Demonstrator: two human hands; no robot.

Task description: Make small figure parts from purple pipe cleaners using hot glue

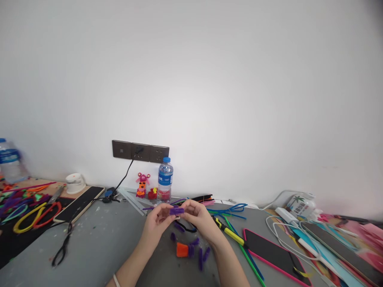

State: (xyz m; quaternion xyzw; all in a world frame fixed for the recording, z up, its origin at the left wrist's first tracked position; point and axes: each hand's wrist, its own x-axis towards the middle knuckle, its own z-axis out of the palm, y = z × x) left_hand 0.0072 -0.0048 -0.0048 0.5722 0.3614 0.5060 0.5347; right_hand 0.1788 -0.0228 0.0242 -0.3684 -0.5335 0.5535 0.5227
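Both my hands meet above the grey table (98,243) and pinch one small purple pipe-cleaner piece (176,211) between them. My left hand (157,223) grips its left end with curled fingers. My right hand (199,219) closes on its right end. Below the hands lie several short purple pipe-cleaner bits (202,254) and an orange pipe-cleaner piece (182,250). A black pipe-cleaner loop (188,229) shows under my right hand.
A water bottle (165,180) and a small pipe-cleaner figure (142,184) stand by the wall under a socket strip (140,151). A phone (271,249) in a pink case lies right, with cables and green and blue pipe cleaners (229,210). Coloured pipe cleaners (24,205) and a dark phone (79,203) lie left.
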